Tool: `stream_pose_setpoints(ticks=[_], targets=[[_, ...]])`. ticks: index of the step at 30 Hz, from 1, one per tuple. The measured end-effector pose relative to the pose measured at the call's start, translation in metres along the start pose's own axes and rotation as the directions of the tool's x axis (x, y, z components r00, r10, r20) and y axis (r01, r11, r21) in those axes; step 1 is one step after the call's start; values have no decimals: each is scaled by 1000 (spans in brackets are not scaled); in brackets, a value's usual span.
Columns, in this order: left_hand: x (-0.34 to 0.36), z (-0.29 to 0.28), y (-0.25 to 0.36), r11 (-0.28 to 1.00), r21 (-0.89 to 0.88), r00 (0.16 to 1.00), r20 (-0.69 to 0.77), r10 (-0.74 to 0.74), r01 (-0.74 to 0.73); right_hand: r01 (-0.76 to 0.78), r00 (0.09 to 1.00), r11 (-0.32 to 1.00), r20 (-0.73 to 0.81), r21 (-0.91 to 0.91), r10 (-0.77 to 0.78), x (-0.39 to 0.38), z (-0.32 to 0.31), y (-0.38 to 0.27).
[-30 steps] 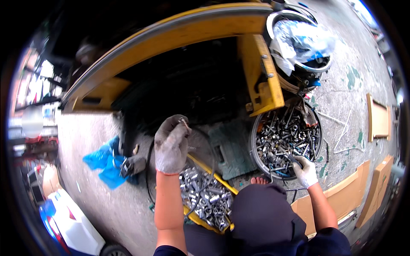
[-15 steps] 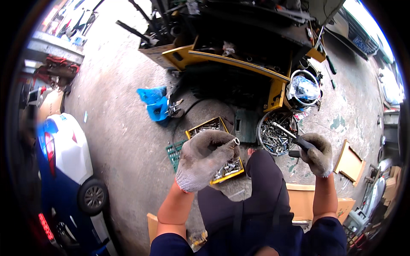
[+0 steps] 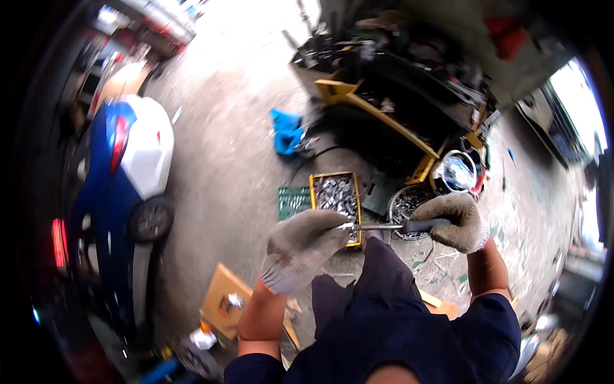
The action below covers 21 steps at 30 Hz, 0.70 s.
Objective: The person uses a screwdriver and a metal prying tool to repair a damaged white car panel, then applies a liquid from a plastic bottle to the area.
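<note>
My left hand (image 3: 300,246), in a dirty grey-white knitted work glove, is closed with thumb and fingers pinching a small metal socket (image 3: 346,226). In my gloved right hand (image 3: 457,221) is a driver (image 3: 419,225) with a black handle and a slim metal shaft, held level and pointing left. The tip of the shaft meets the socket at my left fingertips; whether it is seated inside I cannot tell. Below the hands, a yellow-edged tray (image 3: 313,192) full of metal sockets and a green tool case insert (image 3: 294,201) lie on the floor.
A round bin (image 3: 404,208) of loose metal parts and a white bucket (image 3: 455,171) stand beyond my right hand. Farther ahead is a dark cabinet with a yellow drawer edge (image 3: 390,121). A blue bag (image 3: 286,132), cardboard (image 3: 224,297) and a blue-and-white car (image 3: 131,166) are leftward.
My hands have come together, bringing the driver's shaft level and against the socket. The view has shifted, so the floor things sit farther right, with more of the tray showing.
</note>
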State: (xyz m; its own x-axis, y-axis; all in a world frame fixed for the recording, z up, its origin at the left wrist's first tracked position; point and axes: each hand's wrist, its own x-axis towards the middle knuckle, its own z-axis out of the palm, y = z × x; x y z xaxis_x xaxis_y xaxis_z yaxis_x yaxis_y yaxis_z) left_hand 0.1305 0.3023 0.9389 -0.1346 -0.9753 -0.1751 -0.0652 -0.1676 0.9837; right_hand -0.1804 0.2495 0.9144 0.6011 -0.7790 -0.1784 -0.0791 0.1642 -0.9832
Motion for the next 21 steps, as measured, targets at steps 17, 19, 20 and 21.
stream_pose_setpoints(ticks=[17,19,20,21], targets=[[-449,44,-126,935,-315,486,-850,-201,-165,415,201,894,975,-170,93,14,357,4],[-507,56,-148,876,-306,327,-927,-185,-372,283,105,934,975,-218,196,-8,418,22],[-538,61,-154,891,-230,240,-960,-143,-391,301,18,935,981,-189,192,-18,453,25],[-564,71,-156,901,-162,137,-984,-115,-403,308,-81,937,977,-164,198,-28,487,30]])
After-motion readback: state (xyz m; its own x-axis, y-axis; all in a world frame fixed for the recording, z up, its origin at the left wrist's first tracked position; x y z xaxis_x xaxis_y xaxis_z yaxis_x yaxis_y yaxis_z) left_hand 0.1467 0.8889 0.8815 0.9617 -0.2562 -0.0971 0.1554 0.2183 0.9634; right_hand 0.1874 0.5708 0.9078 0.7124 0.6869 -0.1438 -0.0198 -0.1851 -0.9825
